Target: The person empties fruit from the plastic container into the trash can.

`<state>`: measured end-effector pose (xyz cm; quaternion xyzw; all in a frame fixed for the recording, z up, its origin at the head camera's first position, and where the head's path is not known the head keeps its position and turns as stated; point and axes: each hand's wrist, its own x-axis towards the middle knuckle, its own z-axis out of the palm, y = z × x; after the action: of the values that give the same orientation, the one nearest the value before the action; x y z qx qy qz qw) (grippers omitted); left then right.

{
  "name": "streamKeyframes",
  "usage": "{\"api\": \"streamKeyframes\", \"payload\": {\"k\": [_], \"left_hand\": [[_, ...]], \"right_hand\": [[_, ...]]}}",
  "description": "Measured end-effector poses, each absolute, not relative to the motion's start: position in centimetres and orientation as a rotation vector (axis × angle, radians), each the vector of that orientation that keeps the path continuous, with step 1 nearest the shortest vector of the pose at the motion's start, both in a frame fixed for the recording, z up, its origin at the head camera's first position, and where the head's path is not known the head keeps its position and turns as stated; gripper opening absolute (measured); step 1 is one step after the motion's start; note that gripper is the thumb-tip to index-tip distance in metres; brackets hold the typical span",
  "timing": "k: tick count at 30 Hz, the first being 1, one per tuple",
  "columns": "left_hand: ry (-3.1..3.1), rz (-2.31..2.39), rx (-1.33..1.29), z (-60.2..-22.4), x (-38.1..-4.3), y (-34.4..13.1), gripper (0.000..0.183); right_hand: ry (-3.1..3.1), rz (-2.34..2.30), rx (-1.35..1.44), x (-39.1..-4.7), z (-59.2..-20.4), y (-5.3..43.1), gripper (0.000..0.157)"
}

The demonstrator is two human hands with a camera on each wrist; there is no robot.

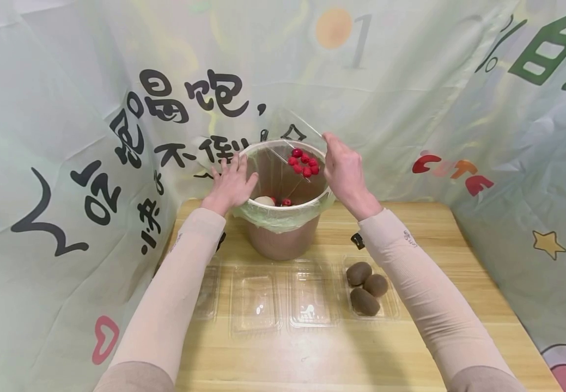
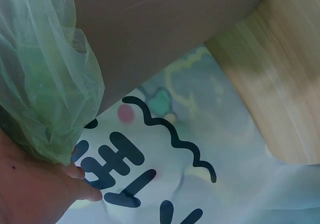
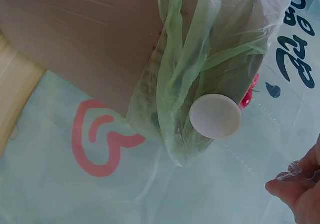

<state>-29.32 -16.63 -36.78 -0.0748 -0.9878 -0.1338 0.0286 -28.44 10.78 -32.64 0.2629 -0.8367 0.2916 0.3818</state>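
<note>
A brown bin point(image 1: 283, 242) with a white rim and a pale green liner bag point(image 1: 278, 222) stands on the table. My left hand point(image 1: 231, 184) rests on the left side of its rim, fingers spread. At the right side my right hand point(image 1: 345, 169) grips the edge of a clear plastic box point(image 1: 306, 123), which is tilted over the bin's mouth. Several small red fruits point(image 1: 307, 171) are at the box's lower part. Inside the bin lie a pale round thing point(image 1: 265, 201) and more red fruits point(image 1: 286, 202), partly hidden by the rim.
Three brown kiwifruit-like fruits point(image 1: 365, 302) sit in a clear box at the right. Two clear boxes, one of them a shallow box point(image 1: 258, 296), stand in front of the bin. Another box point(image 1: 207, 294) is partly behind the left sleeve. Printed cloth point(image 1: 400, 109) encloses the table.
</note>
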Motion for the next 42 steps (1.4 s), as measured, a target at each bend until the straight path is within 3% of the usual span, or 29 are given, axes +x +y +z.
{"api": "streamKeyframes", "payload": {"k": [42], "left_hand": [[-3.057,-0.445,-0.217,-36.87,-29.47,-16.56,0.074]], "right_hand": [[-1.990,0.642,0.725,-28.51,-33.35,10.77,0.027]]}}
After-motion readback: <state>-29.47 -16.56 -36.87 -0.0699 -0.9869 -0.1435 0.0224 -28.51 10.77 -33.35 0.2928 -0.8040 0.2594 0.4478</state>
